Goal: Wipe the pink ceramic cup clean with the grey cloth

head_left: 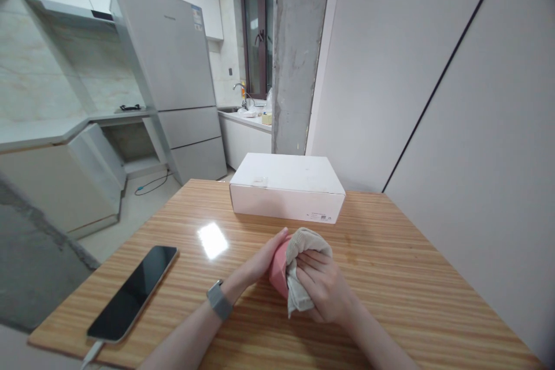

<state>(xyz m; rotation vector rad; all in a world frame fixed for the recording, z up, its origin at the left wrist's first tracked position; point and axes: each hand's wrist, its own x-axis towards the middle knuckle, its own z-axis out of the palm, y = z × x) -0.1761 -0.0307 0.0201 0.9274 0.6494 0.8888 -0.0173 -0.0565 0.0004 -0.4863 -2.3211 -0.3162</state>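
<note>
A pink bowl [278,269] with a faceted outside is tipped on its side just above the table, its mouth turned to the right. My left hand [263,255] grips it from the left, with the fingers partly hidden behind it. A beige-grey cloth [300,289] covers the bowl's mouth and hangs over its rim. Bunched under the fingers of my right hand [323,283], the cloth is pressed against the bowl. The bowl's inside is hidden by the cloth. A watch with a grey band [219,300] is on my left wrist.
The wood-grain table [390,277] carries a closed white box [288,185] beyond my hands. At the left lies a dark-screened phone [134,295] with a white cable [92,354] plugged in. A grey refrigerator [173,63] stands behind, and a white wall [477,115] borders the right side.
</note>
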